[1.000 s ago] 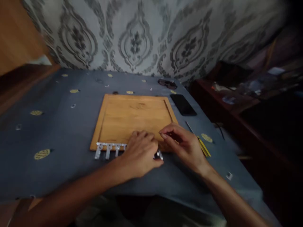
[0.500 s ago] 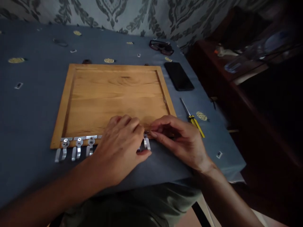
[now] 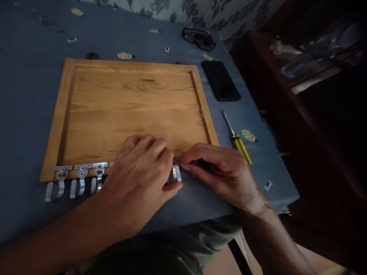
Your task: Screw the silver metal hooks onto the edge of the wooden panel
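Observation:
A framed wooden board (image 3: 134,103) lies flat, with a metal hook rail (image 3: 83,166) along its near edge. Silver hooks (image 3: 60,185) hang from the rail past that edge. My left hand (image 3: 143,179) is closed over the rail and the near edge, its thumb below, hiding the rail's middle. Just right of it, my right hand (image 3: 220,172) pinches at the rail beside a hook (image 3: 177,172); whatever sits between thumb and forefinger is too small and covered to make out. A yellow-handled screwdriver (image 3: 241,147) rests on the cloth to the right of the board.
A blue-grey tablecloth (image 3: 25,114) covers the table. Right of the board lies a black phone (image 3: 220,81), with dark-framed glasses (image 3: 198,38) behind it. A dark wooden piece of furniture (image 3: 286,99) stands beyond the table's right side, with clear plastic items on it.
The view has tilted down and come closer, so the board appears larger. Both hands stay at the same part of the rail, the right fingertips pinching there still.

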### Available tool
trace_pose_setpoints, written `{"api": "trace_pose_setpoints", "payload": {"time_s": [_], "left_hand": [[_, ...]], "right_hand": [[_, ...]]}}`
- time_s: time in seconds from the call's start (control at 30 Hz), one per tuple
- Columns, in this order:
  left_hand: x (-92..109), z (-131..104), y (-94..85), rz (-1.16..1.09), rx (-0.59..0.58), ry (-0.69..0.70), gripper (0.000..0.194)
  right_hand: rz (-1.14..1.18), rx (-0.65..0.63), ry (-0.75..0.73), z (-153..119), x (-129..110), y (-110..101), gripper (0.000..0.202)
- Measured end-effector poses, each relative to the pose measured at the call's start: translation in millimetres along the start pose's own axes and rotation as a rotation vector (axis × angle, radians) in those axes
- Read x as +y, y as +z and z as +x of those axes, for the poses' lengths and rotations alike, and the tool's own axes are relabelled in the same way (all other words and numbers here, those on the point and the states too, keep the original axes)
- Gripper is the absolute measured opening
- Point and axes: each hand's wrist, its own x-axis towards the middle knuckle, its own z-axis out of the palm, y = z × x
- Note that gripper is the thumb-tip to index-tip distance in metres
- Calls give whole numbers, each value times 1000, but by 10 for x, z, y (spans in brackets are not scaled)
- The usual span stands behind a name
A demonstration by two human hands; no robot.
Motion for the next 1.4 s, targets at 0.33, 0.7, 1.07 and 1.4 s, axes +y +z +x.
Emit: {"api": "trace_pose_setpoints", "payload": {"time_s": [0.33,0.7,1.07,1.4], "left_hand": [[5,7,-10,-11,-18,-1,19],[-10,-10,13,-6,26,5,19],[-4,12,12,-4,-41,-12,20],[-7,-4,28,3,-10,-8,19]], "right_hand": [[-29,-47,20,56,-26,9,10],[81,-33,174,72,-28,17,6],[50,-46,249,153,-111,6,20],[21,-60,176,102,-123,-10,3]]}}
